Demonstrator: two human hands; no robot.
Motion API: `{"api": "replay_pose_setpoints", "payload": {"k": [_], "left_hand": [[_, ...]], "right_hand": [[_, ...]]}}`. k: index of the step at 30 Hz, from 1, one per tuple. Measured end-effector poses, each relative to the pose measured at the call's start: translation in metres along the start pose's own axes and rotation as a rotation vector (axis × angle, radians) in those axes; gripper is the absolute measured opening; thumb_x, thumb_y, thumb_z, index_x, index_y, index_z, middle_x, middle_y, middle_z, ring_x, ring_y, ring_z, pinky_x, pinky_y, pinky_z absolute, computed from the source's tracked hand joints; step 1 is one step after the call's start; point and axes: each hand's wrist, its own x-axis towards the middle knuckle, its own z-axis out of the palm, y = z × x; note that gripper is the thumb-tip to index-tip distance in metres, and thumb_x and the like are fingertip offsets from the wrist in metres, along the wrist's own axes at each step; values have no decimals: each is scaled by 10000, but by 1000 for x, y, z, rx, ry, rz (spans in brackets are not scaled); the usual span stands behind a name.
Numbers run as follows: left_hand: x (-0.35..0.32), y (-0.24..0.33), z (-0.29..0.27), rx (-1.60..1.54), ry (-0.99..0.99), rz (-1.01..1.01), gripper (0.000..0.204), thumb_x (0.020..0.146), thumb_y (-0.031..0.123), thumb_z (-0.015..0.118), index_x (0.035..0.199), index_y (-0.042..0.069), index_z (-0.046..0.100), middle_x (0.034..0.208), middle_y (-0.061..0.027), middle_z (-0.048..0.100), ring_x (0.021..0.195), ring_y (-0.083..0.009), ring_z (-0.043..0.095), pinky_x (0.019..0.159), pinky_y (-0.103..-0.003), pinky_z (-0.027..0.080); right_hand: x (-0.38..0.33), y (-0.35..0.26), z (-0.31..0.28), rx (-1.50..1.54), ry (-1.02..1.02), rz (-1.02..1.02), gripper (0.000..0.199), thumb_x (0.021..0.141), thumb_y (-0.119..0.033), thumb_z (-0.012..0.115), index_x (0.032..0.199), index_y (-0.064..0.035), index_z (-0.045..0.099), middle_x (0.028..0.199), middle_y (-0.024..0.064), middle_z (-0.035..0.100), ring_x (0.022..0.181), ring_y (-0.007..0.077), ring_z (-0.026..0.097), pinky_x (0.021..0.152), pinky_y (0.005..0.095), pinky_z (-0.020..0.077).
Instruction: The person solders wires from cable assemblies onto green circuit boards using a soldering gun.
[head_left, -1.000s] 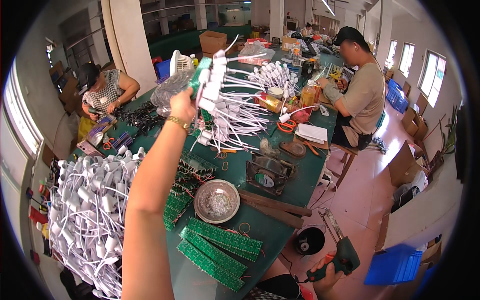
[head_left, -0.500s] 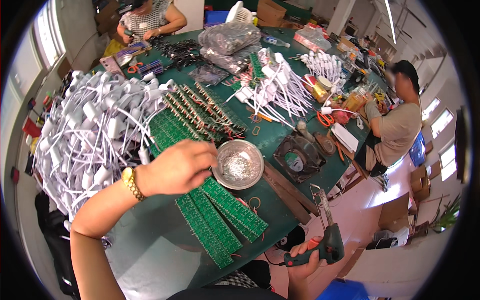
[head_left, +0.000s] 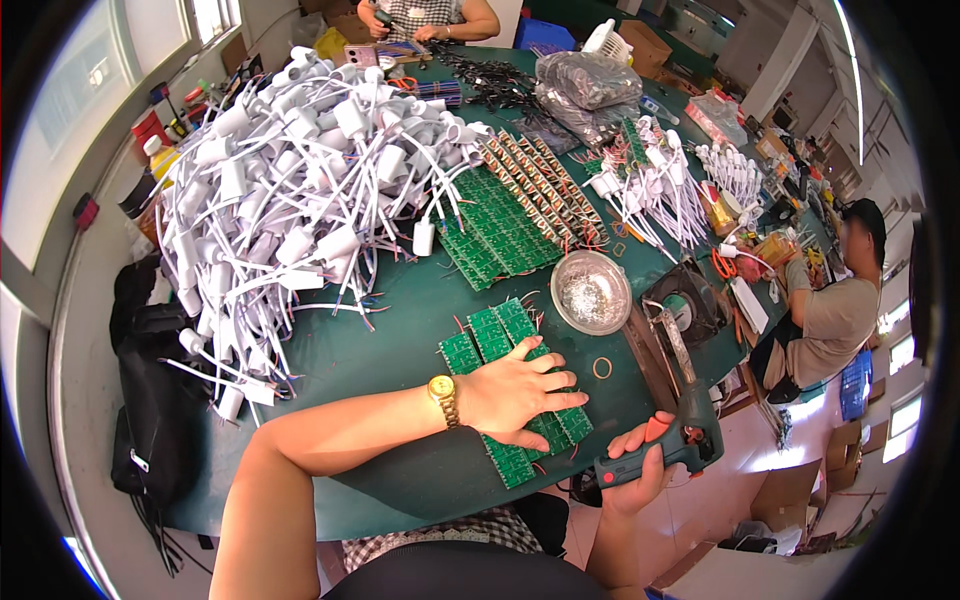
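My left hand (head_left: 515,393), with a gold watch (head_left: 443,400) at the wrist, lies spread over several strips of green circuit board (head_left: 508,462). Its fingers are apart and cover the middle of the strips, which lie side by side with thin red wires at their ends. Off the table's right front edge, my right hand (head_left: 637,470) grips a dark green soldering gun (head_left: 705,425) with a red trigger. The gun's long metal tip (head_left: 677,345) points away from me, up and to the left. A round metal bowl (head_left: 559,310) with shiny bits inside stands beyond the strips.
White lamp sockets with cables (head_left: 300,170) form a big heap at left. More green boards (head_left: 490,235) and component-covered strips (head_left: 548,185) lie farther back. A black fan (head_left: 715,300) stands right of the bowl. One person (head_left: 825,300) sits at right, another (head_left: 425,15) at the far side.
My left hand has come down from beside the bowl and flattened onto the green strips, which now lie closer together. The right hand keeps hold of the soldering gun. The view has shifted.
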Motion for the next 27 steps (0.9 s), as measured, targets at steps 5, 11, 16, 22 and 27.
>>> {"api": "replay_pose_setpoints", "payload": {"k": [5,11,16,22,27], "left_hand": [[-36,11,-16,-12,-11,-28,728,761,497,726,1366,167,494,1390,-68,461,1290,-278,409,1031,-554,289],[-36,-60,-139,587,542,-378,524,762,203,706,1253,116,545,1329,-120,519,1105,-309,544,897,-463,418],[-72,-148,-212,934,564,-1417,436,825,246,556,1164,-29,570,1244,-179,560,1189,-379,478,1059,-682,221],[-90,-147,-220,479,1194,-693,397,833,185,729,1123,28,508,999,-163,631,974,-334,629,894,-524,485],[-90,-50,-258,60,1512,46,361,945,43,603,1247,-9,412,1171,-218,635,984,-288,682,764,-310,581]], "right_hand": [[-27,6,-8,-10,-11,32,474,875,-230,553,1232,39,398,765,110,513,577,174,519,535,270,488],[-52,1,-7,-56,43,60,457,875,-255,525,1234,7,418,770,93,477,599,149,486,545,242,467],[-68,-6,-12,-15,25,71,478,863,-239,538,1233,32,403,754,111,501,562,168,503,517,265,481],[-81,-8,-19,-25,39,112,479,856,-220,545,1229,41,395,750,131,522,544,183,525,506,291,502],[-73,-8,-20,29,-29,82,472,870,-210,549,1238,37,386,779,135,522,589,183,533,520,289,508]]}}
